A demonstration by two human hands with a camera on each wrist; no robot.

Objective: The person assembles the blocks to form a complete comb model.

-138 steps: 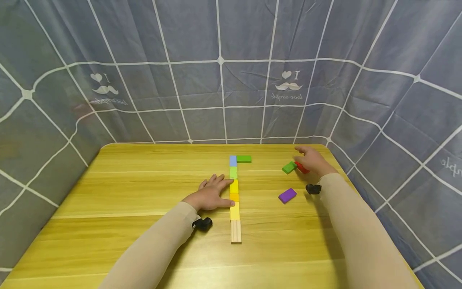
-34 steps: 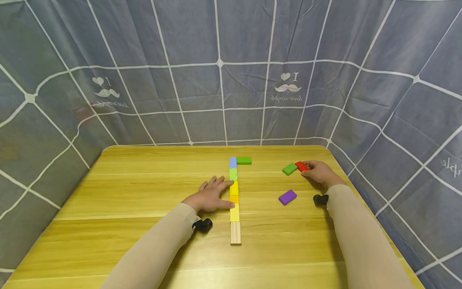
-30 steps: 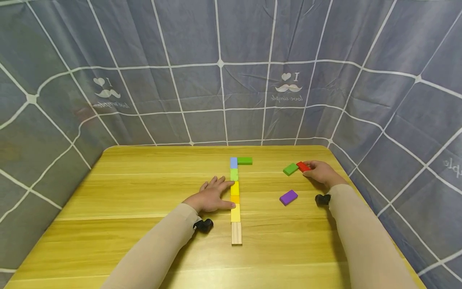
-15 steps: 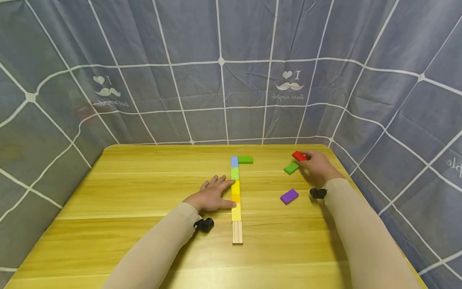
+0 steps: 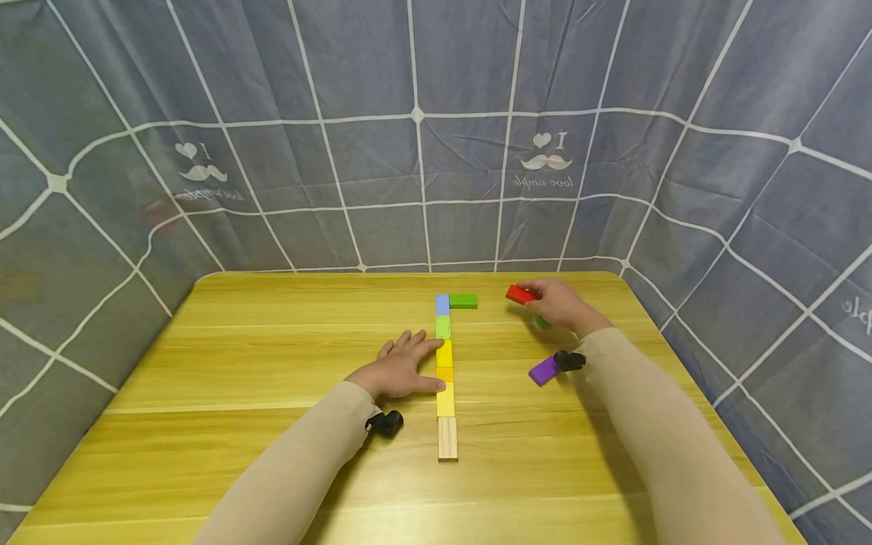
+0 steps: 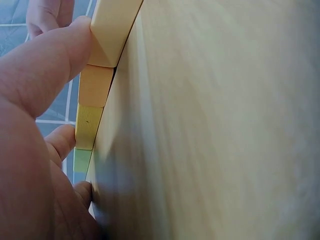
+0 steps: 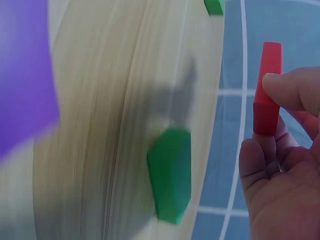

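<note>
My right hand (image 5: 562,304) pinches a red block (image 5: 519,294) between thumb and fingers; the right wrist view shows the red block (image 7: 267,90) raised off the table. A loose green block (image 5: 542,322) lies beneath that hand, partly hidden by it. My left hand (image 5: 395,372) rests beside a straight row of blocks, fingers spread. Its thumb touches the pale yellow block (image 5: 446,401) and a fingertip the yellow block (image 5: 444,353), with an orange block (image 5: 445,375) between them. Farther along come light green (image 5: 443,327) and blue (image 5: 443,305) blocks.
Another green block (image 5: 463,301) sits crosswise against the blue one, pointing right. A plain wooden block (image 5: 447,439) forms the near end of the row. The purple block (image 5: 543,372) lies by the right wrist camera (image 5: 569,360). Grey gridded curtain (image 5: 381,159) surrounds the wooden table (image 5: 272,333).
My right hand took hold of the red block beside the loose green one, lifted it, and carried it left toward the row. My left hand has stayed in place.
</note>
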